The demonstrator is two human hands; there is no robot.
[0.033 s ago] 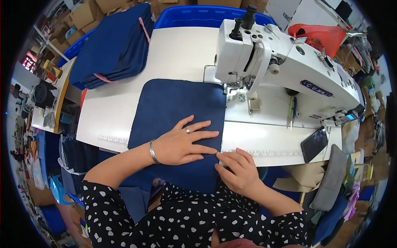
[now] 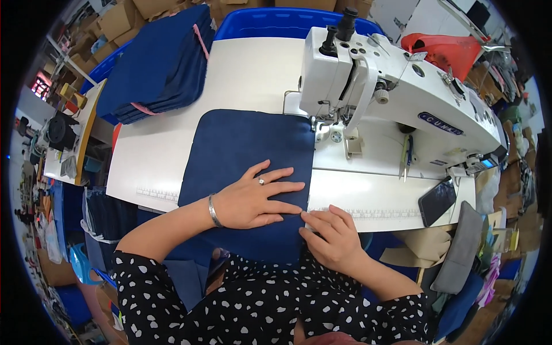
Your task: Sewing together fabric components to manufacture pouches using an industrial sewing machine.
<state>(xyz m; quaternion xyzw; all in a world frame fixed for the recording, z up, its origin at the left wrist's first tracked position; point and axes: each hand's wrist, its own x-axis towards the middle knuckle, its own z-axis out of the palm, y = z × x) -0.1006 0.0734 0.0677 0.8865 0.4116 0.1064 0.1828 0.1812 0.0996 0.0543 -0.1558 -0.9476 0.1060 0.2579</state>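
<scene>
A dark blue fabric panel [image 2: 253, 138] with rounded far corners lies on the white sewing table. Its far right corner reaches the needle area of a white sewing machine [image 2: 328, 72], and its near part hangs over the table's front edge towards me. My left hand [image 2: 253, 198], wearing a ring and a bracelet, rests flat on the panel with fingers spread, pointing right. At the panel's right edge, my right hand [image 2: 333, 238] has its thumb and forefinger closed on the fabric. Its fingertips almost meet those of the left hand.
A tied stack of blue fabric pieces [image 2: 152, 63] stands at the far left. Blue bins [image 2: 259, 23] are behind the table. To the right lie a dark phone [image 2: 437, 201] and thread snips [image 2: 406, 158]. A printed ruler scale [image 2: 385, 213] runs along the front edge.
The hanging near edge of the fabric panel sits very slightly higher. Both hands look the same as before.
</scene>
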